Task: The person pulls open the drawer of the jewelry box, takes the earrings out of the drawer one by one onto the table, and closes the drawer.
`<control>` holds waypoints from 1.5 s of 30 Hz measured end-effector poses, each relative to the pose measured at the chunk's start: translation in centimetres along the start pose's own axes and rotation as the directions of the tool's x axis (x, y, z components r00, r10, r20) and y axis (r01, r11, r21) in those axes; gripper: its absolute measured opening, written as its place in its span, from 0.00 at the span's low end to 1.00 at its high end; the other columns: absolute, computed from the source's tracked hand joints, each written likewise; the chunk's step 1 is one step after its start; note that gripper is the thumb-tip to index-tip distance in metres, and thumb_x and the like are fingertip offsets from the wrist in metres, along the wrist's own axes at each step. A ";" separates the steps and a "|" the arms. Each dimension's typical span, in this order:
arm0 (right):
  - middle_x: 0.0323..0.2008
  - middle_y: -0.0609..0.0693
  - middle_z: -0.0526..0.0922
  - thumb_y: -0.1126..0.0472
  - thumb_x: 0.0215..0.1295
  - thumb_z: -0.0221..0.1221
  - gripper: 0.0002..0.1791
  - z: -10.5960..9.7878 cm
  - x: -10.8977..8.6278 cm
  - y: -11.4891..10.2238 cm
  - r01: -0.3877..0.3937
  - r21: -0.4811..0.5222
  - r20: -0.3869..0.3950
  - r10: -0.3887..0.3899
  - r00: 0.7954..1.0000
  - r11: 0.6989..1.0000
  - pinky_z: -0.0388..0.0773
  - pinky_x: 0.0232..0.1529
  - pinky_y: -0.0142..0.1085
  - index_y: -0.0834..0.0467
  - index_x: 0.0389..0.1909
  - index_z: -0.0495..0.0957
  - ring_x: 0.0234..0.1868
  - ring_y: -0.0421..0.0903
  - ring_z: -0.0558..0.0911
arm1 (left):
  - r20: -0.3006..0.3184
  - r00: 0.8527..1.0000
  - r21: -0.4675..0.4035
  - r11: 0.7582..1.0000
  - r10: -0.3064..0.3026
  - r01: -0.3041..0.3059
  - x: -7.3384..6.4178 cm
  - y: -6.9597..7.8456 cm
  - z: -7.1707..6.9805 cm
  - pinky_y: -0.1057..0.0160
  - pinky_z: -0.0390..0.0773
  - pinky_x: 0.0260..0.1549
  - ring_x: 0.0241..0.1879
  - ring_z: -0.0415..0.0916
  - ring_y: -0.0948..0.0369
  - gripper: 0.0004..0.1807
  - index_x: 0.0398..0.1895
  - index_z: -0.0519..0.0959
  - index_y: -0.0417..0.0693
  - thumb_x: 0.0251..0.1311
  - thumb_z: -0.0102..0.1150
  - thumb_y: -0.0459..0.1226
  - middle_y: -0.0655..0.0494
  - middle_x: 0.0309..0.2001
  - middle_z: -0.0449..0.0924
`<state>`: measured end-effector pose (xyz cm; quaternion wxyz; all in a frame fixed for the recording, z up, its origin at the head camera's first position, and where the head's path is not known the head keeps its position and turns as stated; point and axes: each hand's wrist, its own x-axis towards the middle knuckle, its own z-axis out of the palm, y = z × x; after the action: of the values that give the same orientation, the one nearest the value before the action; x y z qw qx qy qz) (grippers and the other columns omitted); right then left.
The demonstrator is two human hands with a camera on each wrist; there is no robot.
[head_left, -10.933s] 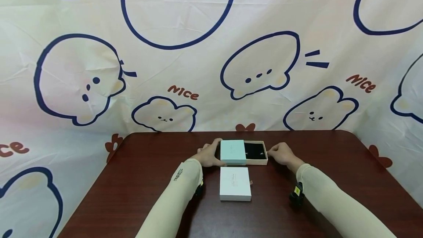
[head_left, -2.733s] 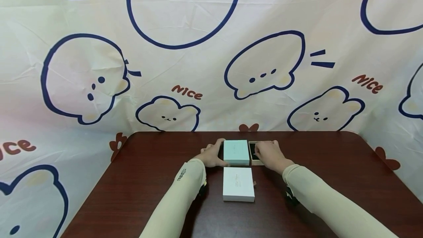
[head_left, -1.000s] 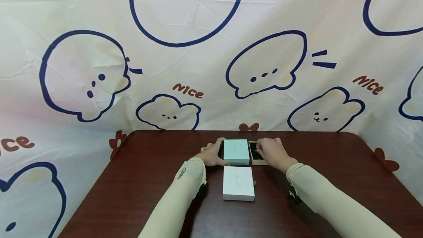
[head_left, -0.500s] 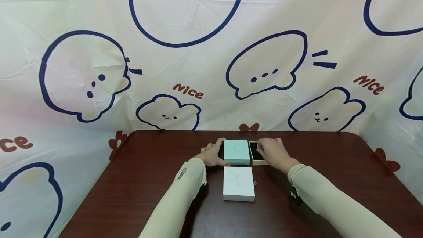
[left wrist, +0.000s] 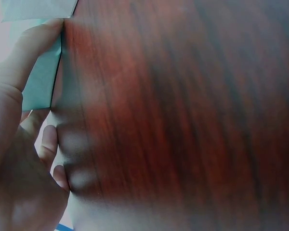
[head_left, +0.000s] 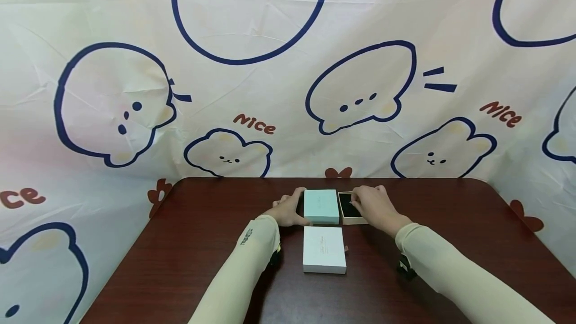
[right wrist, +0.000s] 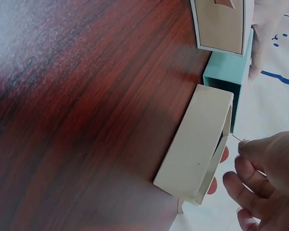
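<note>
Left hand [head_left: 288, 211]: grips the green box [head_left: 321, 207]
Right hand [head_left: 375, 208]: pinches a tiny thing [right wrist: 236, 138] above the beige tray [right wrist: 192, 142]
White box [head_left: 324, 250]: nearer the person

Glossy wood-grain table [head_left: 315, 296]; matt card teal box [head_left: 321, 205]; creased cloth backdrop [head_left: 281, 89].

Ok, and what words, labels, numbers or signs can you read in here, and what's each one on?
"Nice": patterned backdrop, twice.
"ce", cut off: backdrop, at the picture's left edge.
White box: print too small to read.
Teal box: faint print, unreadable.
Left sleeve: dark print, too small to read.
</note>
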<state>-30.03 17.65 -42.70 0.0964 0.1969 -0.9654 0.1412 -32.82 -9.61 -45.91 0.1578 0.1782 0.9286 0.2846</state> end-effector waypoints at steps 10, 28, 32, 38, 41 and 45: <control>0.31 0.46 0.84 0.64 0.67 0.64 0.07 -0.9 -0.3 0.0 0.009 -0.014 -0.011 -0.009 1.000 1.000 0.66 0.47 0.50 0.54 0.29 0.79 0.33 0.41 0.78 | 0.000 1.000 -0.006 1.000 -0.002 0.002 0.1 -0.1 0.1 0.51 0.56 0.54 0.72 0.54 0.46 0.59 0.82 0.41 0.56 0.58 0.71 0.53 0.41 0.72 0.64; 0.31 0.47 0.85 0.66 0.67 0.63 0.02 -2.3 -0.7 1.1 0.009 -0.029 -0.041 -0.010 0.999 1.000 0.65 0.48 0.51 0.57 0.33 0.82 0.33 0.42 0.79 | -0.004 1.000 0.012 1.000 -0.012 0.012 0.3 -0.1 0.0 0.50 0.58 0.55 0.74 0.54 0.47 0.59 0.82 0.41 0.57 0.56 0.72 0.54 0.43 0.75 0.61; 0.31 0.47 0.85 0.66 0.67 0.63 0.02 -2.4 -0.8 1.4 -0.001 -0.025 -0.044 0.000 0.999 1.000 0.65 0.48 0.50 0.59 0.37 0.83 0.35 0.45 0.82 | -0.004 1.000 0.006 1.000 -0.006 0.006 0.2 -0.1 0.1 0.49 0.58 0.56 0.73 0.54 0.46 0.60 0.82 0.41 0.56 0.56 0.72 0.54 0.43 0.74 0.62; 0.31 0.48 0.86 0.64 0.67 0.63 0.02 -2.6 -0.9 1.8 -0.010 -0.025 -0.074 0.008 0.997 1.000 0.64 0.49 0.52 0.59 0.36 0.84 0.37 0.47 0.84 | -0.004 1.000 0.008 1.000 0.003 -0.003 0.1 -0.1 0.1 0.48 0.58 0.57 0.74 0.54 0.46 0.59 0.82 0.41 0.55 0.57 0.71 0.54 0.43 0.74 0.61; 0.30 0.47 0.86 0.65 0.67 0.63 0.02 -2.9 -0.9 2.1 -0.018 -0.022 -0.078 0.016 0.997 1.000 0.64 0.51 0.54 0.59 0.35 0.84 0.36 0.47 0.84 | -0.001 1.000 0.004 1.000 0.004 -0.004 0.0 0.0 0.0 0.49 0.58 0.56 0.74 0.54 0.46 0.59 0.82 0.41 0.55 0.58 0.71 0.54 0.42 0.74 0.61; 0.28 0.46 0.85 0.65 0.67 0.63 0.03 -3.3 -0.8 2.3 -0.025 -0.021 -0.071 0.023 0.997 0.999 0.64 0.51 0.56 0.58 0.34 0.83 0.33 0.45 0.82 | -0.003 1.000 -0.003 1.000 0.003 -0.003 -0.2 0.0 -0.1 0.49 0.58 0.55 0.73 0.54 0.46 0.58 0.82 0.41 0.55 0.58 0.71 0.53 0.42 0.74 0.61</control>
<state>-29.81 21.02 -40.35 0.1308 0.1790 -0.9652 0.1385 -32.71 -9.67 -45.81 0.1561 0.1789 0.9282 0.2865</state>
